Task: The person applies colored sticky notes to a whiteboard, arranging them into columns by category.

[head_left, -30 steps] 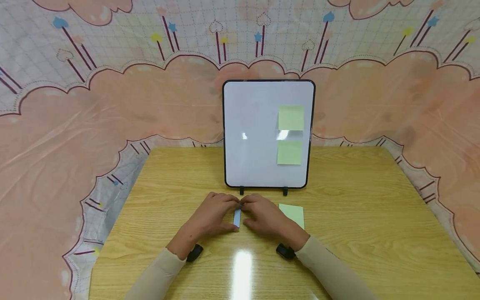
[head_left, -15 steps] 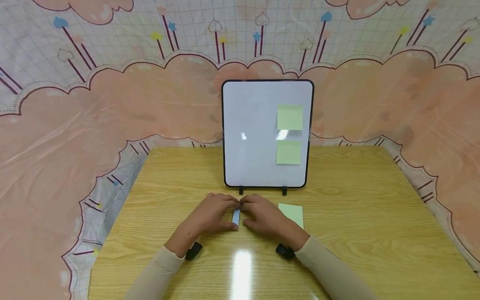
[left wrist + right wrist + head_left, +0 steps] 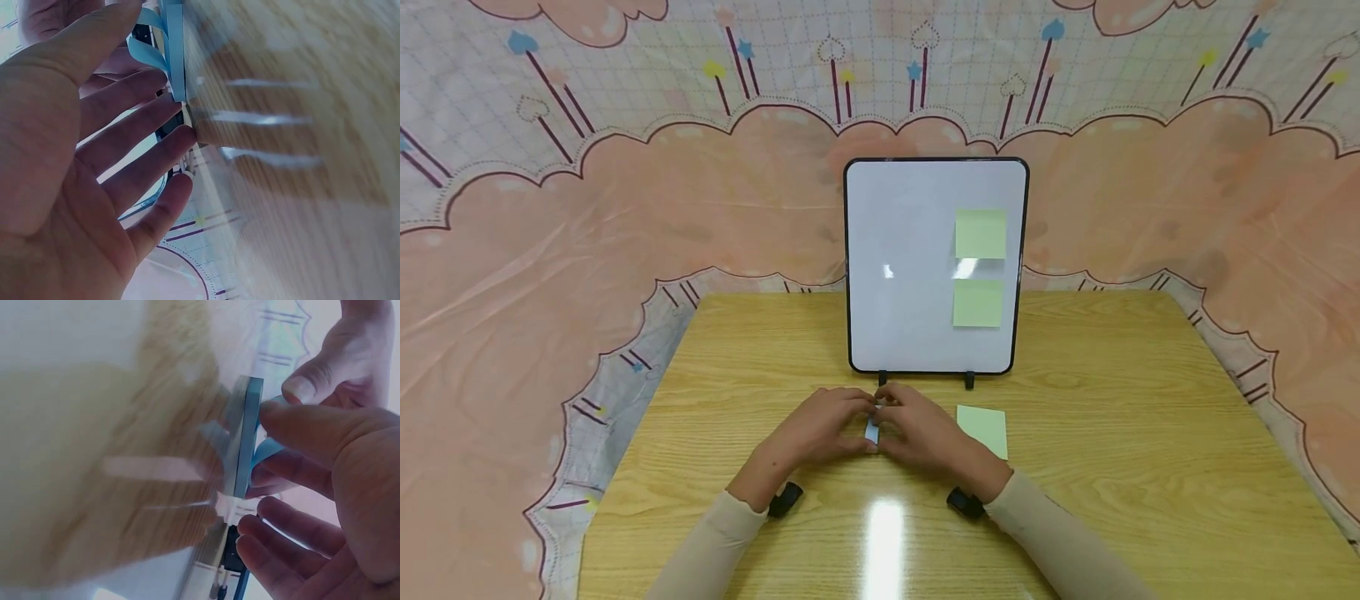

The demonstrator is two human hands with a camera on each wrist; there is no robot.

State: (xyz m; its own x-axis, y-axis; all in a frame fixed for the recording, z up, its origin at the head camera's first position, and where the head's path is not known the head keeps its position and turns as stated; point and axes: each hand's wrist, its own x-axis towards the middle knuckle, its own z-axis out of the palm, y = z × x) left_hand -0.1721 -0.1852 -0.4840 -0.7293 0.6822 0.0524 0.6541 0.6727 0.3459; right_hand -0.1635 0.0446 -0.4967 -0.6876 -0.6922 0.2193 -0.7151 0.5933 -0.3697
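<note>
Blue sticky pad (image 3: pixel 249 437) lies between the desk's (image 3: pixel 1120 450) side edges, sheets (image 3: pixel 147 54) curling up; left hand (image 3: pixel 826 427) and right hand (image 3: pixel 923 429) touch it, whether gripping cannot be told.

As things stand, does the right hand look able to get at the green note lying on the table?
Probably yes. In the head view the green note lies just beside the right hand, mostly uncovered, with nothing seen between them. The hand would likely need to leave the blue pad first.
</note>
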